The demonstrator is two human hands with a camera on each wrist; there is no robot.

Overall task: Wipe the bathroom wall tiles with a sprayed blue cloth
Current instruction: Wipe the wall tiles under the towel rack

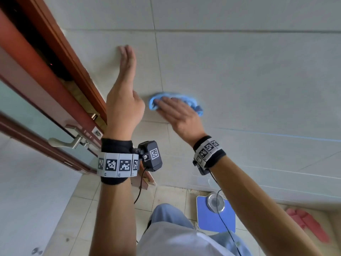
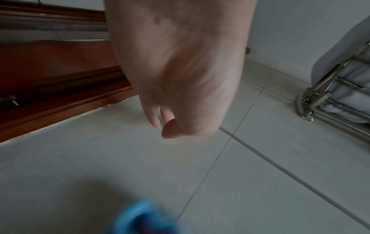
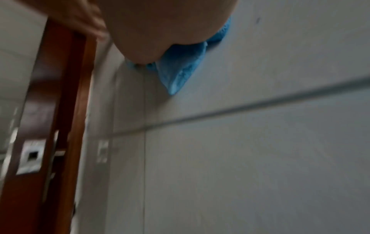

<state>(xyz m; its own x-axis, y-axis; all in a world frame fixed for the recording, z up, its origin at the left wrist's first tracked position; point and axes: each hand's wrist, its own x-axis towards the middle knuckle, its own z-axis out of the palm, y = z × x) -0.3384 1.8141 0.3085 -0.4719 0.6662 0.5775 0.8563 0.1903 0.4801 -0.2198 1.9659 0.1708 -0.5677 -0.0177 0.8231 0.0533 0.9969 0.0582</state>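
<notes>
Head view: The blue cloth is pressed against the wall tiles by the right hand, whose fingers are laid flat and fairly straight over the bunched fabric. The cloth is located just right of a vertical grout line and just above a horizontal one. The left hand is held flat to the wall up and to the left of the cloth, with fingers straight and close together and fingertips touching the tile; nothing is held in it. A red-brown wooden door frame is seen at the left, with a metal door handle lower down. On the floor, near the base of the wall, a blue bathroom scale with a round dial is noted, and a red item lies at the far right; its kind cannot be determined.

Left wrist view: The left hand is seen from the palm side, fingers extended toward the tile, thumb tucked alongside. The cloth is recorded as a blurred blue shape at the bottom edge. A chrome rack bearing pale fabric is fixed at the right.

Right wrist view: The picture is blurred. The heel of the right hand is seen bearing on the cloth, which is flattened against the tile, one corner hanging below the palm. The fingers are hidden here. The door frame runs down the left side.
</notes>
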